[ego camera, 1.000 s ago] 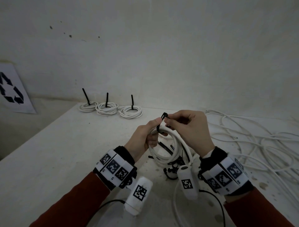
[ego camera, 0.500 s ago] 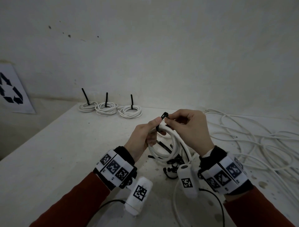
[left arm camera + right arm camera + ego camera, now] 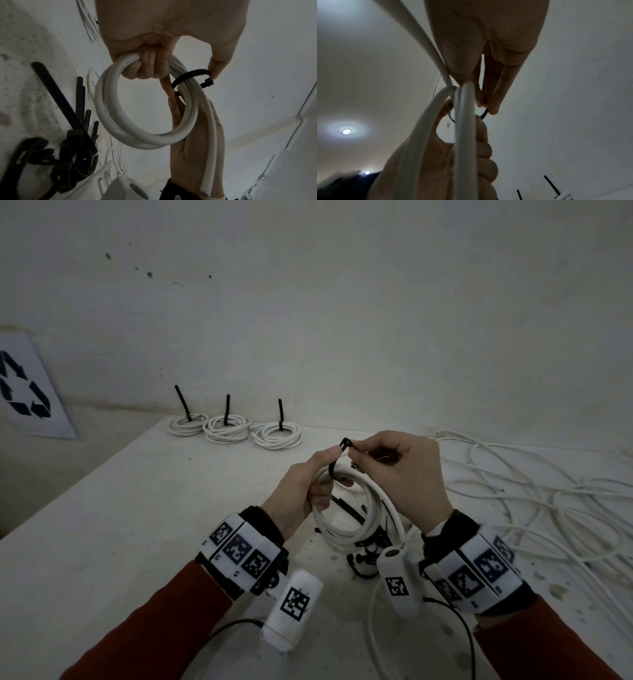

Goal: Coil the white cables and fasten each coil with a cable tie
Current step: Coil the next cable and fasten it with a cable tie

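Note:
My left hand (image 3: pixel 329 470) holds a coil of white cable (image 3: pixel 352 518) above the table, fingers curled through it (image 3: pixel 147 65). A black cable tie (image 3: pixel 337 460) loops loosely round the coil's top. The left thumb (image 3: pixel 221 60) presses on the tie beside its head (image 3: pixel 208 81). My right hand (image 3: pixel 352 451) pinches the tie next to the head, and the right wrist view shows its fingertips (image 3: pixel 493 108) closed on the black strap (image 3: pixel 485 112). The coil's tail (image 3: pixel 212 135) runs down past the right palm.
Three tied coils (image 3: pixel 186 424) (image 3: pixel 226 428) (image 3: pixel 278 434) sit at the table's back edge by the wall. Loose white cables (image 3: pixel 531 498) sprawl on the right. Spare black ties (image 3: pixel 363 556) lie under my hands. A recycling sign (image 3: pixel 24 388) leans at left.
Both hands and the coil stay almost in place. The right fingertips have crept slightly up toward the tie's head.

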Motion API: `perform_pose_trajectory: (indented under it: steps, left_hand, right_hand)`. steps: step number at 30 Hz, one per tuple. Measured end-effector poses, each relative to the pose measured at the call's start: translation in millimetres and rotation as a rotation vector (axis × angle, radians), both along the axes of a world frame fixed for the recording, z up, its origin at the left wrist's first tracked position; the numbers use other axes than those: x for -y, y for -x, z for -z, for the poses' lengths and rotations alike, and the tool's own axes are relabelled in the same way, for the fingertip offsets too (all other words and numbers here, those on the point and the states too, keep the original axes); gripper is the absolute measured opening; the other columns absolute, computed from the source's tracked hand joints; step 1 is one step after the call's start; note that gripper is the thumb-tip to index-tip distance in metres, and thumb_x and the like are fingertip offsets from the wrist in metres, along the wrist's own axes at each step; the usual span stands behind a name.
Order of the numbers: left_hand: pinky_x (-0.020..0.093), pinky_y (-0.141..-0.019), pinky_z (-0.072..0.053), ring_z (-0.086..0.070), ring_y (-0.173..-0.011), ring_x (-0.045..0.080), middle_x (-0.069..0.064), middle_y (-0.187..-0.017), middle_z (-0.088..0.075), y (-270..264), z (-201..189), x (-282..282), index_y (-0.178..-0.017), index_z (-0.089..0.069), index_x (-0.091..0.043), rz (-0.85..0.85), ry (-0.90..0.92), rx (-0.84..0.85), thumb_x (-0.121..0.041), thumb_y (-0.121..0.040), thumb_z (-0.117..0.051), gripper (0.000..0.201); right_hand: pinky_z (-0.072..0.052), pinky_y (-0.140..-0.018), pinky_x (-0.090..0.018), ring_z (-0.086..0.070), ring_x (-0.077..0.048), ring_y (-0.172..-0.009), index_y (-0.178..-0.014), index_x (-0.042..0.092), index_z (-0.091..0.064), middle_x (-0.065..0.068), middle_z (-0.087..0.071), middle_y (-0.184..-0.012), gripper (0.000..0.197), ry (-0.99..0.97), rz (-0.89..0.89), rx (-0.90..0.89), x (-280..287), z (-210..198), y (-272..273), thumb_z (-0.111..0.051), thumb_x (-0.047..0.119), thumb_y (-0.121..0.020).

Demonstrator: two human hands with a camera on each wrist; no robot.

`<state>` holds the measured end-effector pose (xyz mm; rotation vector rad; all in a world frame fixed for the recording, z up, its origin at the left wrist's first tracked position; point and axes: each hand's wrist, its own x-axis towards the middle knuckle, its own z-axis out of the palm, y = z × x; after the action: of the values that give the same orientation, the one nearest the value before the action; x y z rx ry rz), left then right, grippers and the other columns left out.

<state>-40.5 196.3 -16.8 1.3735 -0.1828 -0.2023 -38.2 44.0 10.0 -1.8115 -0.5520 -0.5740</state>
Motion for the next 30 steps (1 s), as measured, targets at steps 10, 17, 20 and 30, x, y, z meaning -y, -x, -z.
perform_pose_trajectory:
  steps: [10,17,20,30]
  left_hand:
    - [0.019,-0.045,-0.024,-0.021,-0.045,0.009,-0.006,-0.046,-0.022,1.5,-8.9,-4.8,-0.067,-0.068,-0.008,0.032,-0.027,-0.034,-0.063,-0.056,-0.058,0.058]
    - [0.018,-0.043,-0.025,-0.021,-0.043,0.008,-0.007,-0.047,-0.022,4.3,-9.2,-2.8,-0.056,-0.069,-0.014,0.061,-0.028,-0.056,-0.055,-0.055,-0.060,0.041]
    - [0.017,-0.043,-0.023,-0.022,-0.043,0.007,-0.006,-0.049,-0.029,4.5,-7.6,-0.7,-0.057,-0.067,-0.015,0.035,0.011,-0.032,-0.048,-0.059,-0.063,0.034]
    - [0.022,-0.045,-0.023,-0.025,-0.043,0.008,-0.001,-0.057,-0.031,0.9,-3.1,-1.0,-0.058,-0.055,-0.017,-0.100,-0.032,0.022,-0.050,-0.055,-0.065,0.035]
  right_hand:
    - [-0.048,-0.056,-0.014,-0.058,-0.011,-0.060,-0.079,0.008,-0.077,-0.001,-0.061,-0.068,0.001,0.118,0.101,0.379,-3.3,7.3,-5.8,-0.076,0.007,-0.080]
    - [-0.054,-0.061,-0.032,-0.065,-0.013,-0.066,-0.084,0.015,-0.058,0.003,-0.064,-0.072,0.027,0.204,0.096,0.457,-2.9,4.9,4.5,-0.075,-0.004,-0.076]
    - [-0.056,-0.066,-0.029,-0.067,-0.013,-0.071,-0.086,0.027,-0.043,0.004,-0.065,-0.079,0.044,0.071,-0.040,0.254,-1.6,-0.2,7.0,-0.075,-0.002,-0.077]
    - [-0.058,-0.068,-0.031,-0.069,-0.009,-0.071,-0.086,0.024,-0.040,0.002,-0.068,-0.071,0.047,0.032,-0.026,0.209,-0.9,4.6,2.4,-0.077,-0.002,-0.074]
